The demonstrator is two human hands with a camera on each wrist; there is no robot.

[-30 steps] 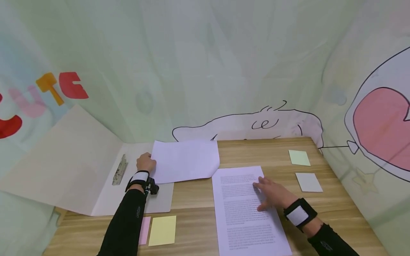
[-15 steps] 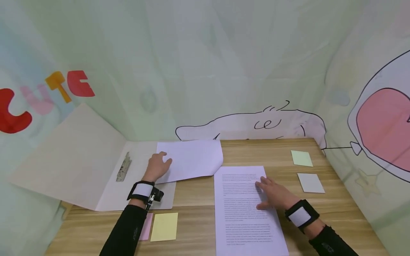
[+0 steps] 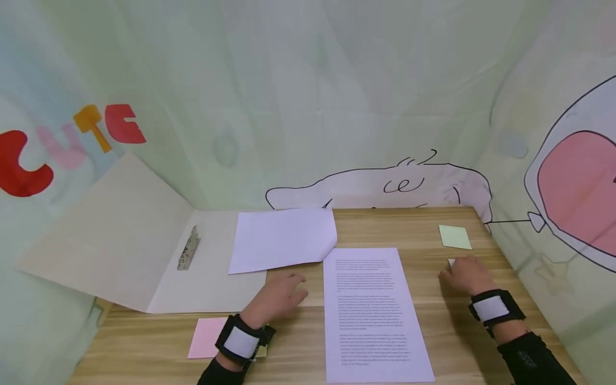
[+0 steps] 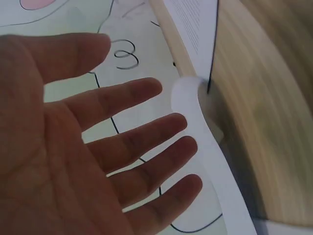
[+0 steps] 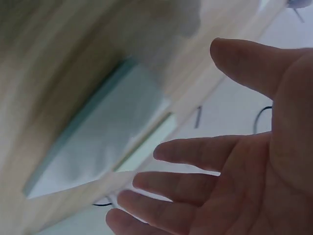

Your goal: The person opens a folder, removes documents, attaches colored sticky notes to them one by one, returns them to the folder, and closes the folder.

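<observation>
My left hand (image 3: 276, 299) is over the table just below the folder's right edge, fingers extended and holding nothing, as the left wrist view confirms. Near its fingertips are a white paper sheet (image 3: 284, 238), its right corner curling up, and a page of printed text (image 3: 370, 315). On the right, my right hand (image 3: 468, 275) hovers above a pale sticky note pad (image 5: 98, 132), which it mostly hides in the head view. Its fingers are spread in the right wrist view, apart from the pad. Farther back lies a light green sticky note pad (image 3: 455, 237).
An open cardboard folder (image 3: 212, 289) with a metal clip (image 3: 189, 248) stands at the left, its cover leaning up against the curtain. Pink (image 3: 206, 337) and yellow (image 3: 262, 351) sticky notes lie at the front, the yellow mostly behind my left wrist. A printed curtain (image 3: 337, 107) borders the table.
My left hand has left the white sheet on the folder and come nearer and to the right. My right hand has moved off the printed page, rightward to the pale pad.
</observation>
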